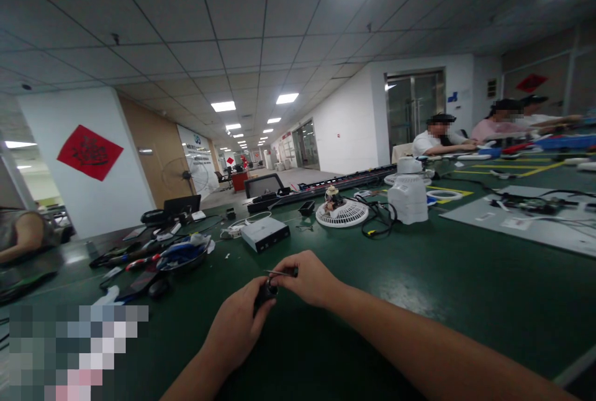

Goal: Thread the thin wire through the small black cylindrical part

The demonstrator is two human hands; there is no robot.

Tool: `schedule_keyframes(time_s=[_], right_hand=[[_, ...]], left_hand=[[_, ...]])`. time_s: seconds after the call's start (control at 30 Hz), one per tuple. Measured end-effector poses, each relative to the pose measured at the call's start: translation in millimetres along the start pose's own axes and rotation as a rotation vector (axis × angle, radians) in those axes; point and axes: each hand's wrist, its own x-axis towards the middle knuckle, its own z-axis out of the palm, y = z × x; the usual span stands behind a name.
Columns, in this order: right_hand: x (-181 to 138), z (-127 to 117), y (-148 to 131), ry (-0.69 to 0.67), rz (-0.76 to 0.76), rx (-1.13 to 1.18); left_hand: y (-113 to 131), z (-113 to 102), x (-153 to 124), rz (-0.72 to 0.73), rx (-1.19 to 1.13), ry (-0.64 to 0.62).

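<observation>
In the head view, the left fingers cover much of the small dark part (pixel 266 292), so its full shape cannot be made out. The thin tool (pixel 277 273) is partly hidden by the right fingertips, and whether its tip touches the part is too small to tell. Both forearms are cut off by the near edge. Blocks of blur cover the near left corner, and at the far left a person (pixel 32 233) is cut off by the frame. The grey board (pixel 470 218) runs out of the frame on the right.

The dark part sits near the middle, above the green table (pixel 372 264); it looks black and stubby, with a paler glint at its upper end. The left hand (pixel 237 321) pinches it between thumb and fingers; the right hand (pixel 310 280) pinches the tool, which is slender, metallic and dark toward its right end. Farther off lie a grey box (pixel 265 233) and, to its right, a white round grille (pixel 342 215).
</observation>
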Motion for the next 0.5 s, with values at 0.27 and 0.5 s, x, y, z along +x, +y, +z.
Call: schedule_keyframes(time_s=[0.27,0.5], right_hand=[[1,7,8,0.034,-0.066,-0.076],[0,4,4,-0.05,0.042,-0.11]], left_hand=[[-5,-4,-3,0.086,0.039,-0.025],[-13,1,-3,0.156,0.122,0.027]])
